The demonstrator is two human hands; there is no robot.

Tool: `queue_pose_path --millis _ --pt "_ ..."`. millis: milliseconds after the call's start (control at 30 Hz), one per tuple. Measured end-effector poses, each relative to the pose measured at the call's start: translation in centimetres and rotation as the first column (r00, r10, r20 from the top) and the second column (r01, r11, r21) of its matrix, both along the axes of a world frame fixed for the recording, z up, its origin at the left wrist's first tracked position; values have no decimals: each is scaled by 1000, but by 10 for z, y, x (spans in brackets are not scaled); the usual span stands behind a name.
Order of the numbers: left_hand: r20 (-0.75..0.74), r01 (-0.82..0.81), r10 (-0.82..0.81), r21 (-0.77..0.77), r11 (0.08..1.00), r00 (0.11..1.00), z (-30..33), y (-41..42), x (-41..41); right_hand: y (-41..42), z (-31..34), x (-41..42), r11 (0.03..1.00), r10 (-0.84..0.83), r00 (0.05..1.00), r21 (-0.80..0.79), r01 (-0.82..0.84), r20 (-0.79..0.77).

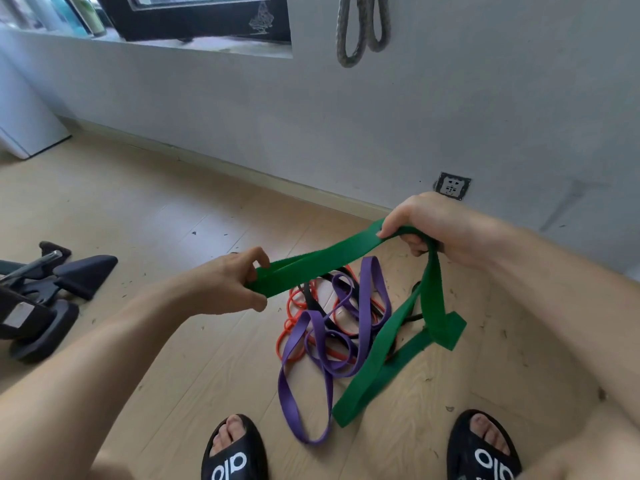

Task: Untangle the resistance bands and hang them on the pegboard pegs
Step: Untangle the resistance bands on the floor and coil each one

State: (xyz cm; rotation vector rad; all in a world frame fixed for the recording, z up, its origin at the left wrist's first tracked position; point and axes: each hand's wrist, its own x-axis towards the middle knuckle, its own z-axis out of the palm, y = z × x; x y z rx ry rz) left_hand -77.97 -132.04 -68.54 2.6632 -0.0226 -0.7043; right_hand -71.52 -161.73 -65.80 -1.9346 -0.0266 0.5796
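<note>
Black exercise gear point(45, 292), a cluster of dark padded pieces with a metal bar, lies on the wooden floor point(166, 209) well out to the left of the left hand point(235, 282). That left hand pinches one end of the single green band point(332, 261), thumb below and fingers curled over the folded strap. From there the green band runs up and to the right, taut, to the right hand point(429, 226), whose fingers are wrapped around it. Past the right hand the band drops down, folds once on the floor below and to the right of that hand, and trails back toward the space between the two feet.

Below and between the two hands sits the tangle on the floor: one purple band point(325, 344) looping widely, with its long loop reaching down toward the left foot; one thin orange band point(294, 313) coiled under it; and one black band point(313, 301) showing through the middle, partly hidden, so its full run cannot be traced.

Two black slides point(235, 455) show at the bottom edge, one under each arm.

Above the right hand, on the pale wall, is one socket point(452, 186). Higher up, two grey rope loops point(362, 29) hang side by side against the wall.
</note>
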Motion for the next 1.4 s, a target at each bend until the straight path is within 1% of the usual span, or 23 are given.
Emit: queue_pose_path --millis 33,100,167,233,300,333,433,500,600,667,767,833,867,933,1000,1067,1100,1133,1167,1200,1300,1333,1400 --pt "-39 6 -5 6 1000 999 -2 1 0 3 1 -3 998 68 998 -9 -68 5" --pt "-29 36 -37 -29 999 999 -3 -4 0 14 1 -7 980 199 980 -13 -198 26" --pt "76 103 -90 -187 977 993 1 -20 0 26 1 -13 961 276 961 -14 -276 34" --pt "227 205 -129 -354 913 965 6 -41 -1 37 4 -19 940 339 940 -42 -337 33" --pt "331 261 -121 -421 869 936 11 -54 -1 42 8 -23 918 394 919 -58 -392 29" --pt "357 266 -109 -427 865 928 12 -57 0 42 10 -24 911 410 912 -45 -409 21" --pt "363 252 -95 -414 875 927 17 -54 5 35 11 -25 887 459 889 -68 -457 13" --pt "351 256 -104 -421 870 931 18 -49 7 30 7 -24 849 511 859 -179 -497 41" --pt "330 231 -79 -450 862 941 17 -45 7 23 -4 -22 794 553 827 -366 -486 103" --pt "303 190 -30 -515 836 952 18 -41 8 17 -9 -18 778 549 824 -446 -443 139" --pt "244 96 77 -625 775 967 25 -31 6 6 -16 -12 759 541 829 -509 -406 146" --pt "238 55 117 -611 789 964 26 -20 5 -1 -20 -7 764 521 841 -520 -382 148" --pt "237 42 117 -574 818 965 24 -13 5 -2 -20 -6 782 499 851 -509 -361 164" --pt "184 26 61 -437 899 981 20 0 6 -2 -17 -6 830 449 863 -465 -308 230" --pt "52 32 -20 -249 968 998 16 5 4 5 -10 -11 880 402 863 -389 -272 307" --pt "-100 80 -90 -102 992 991 10 -2 0 16 0 -20 915 371 854 -301 -269 365" --pt "-154 106 -115 -67 992 981 8 -8 -2 22 4 -24 924 364 844 -268 -273 395" --pt "-173 127 -139 -80 989 975 6 -15 -3 29 8 -29 929 359 830 -245 -276 427" --pt "-146 143 -164 -144 979 976 6 -23 -4 35 11 -33 933 355 814 -228 -278 460" --pt "-74 159 -181 -238 958 981 8 -32 -6 40 14 -37 936 351 800 -211 -283 486" --pt "245 222 -113 -478 850 963 15 -50 -5 48 16 -44 937 349 778 -183 -298 522" --pt "313 236 -75 -518 822 947 19 -54 -4 49 16 -45 939 344 777 -177 -295 527" --pt "371 260 -46 -550 794 927 26 -58 -3 47 15 -43 946 321 781 -155 -283 536"
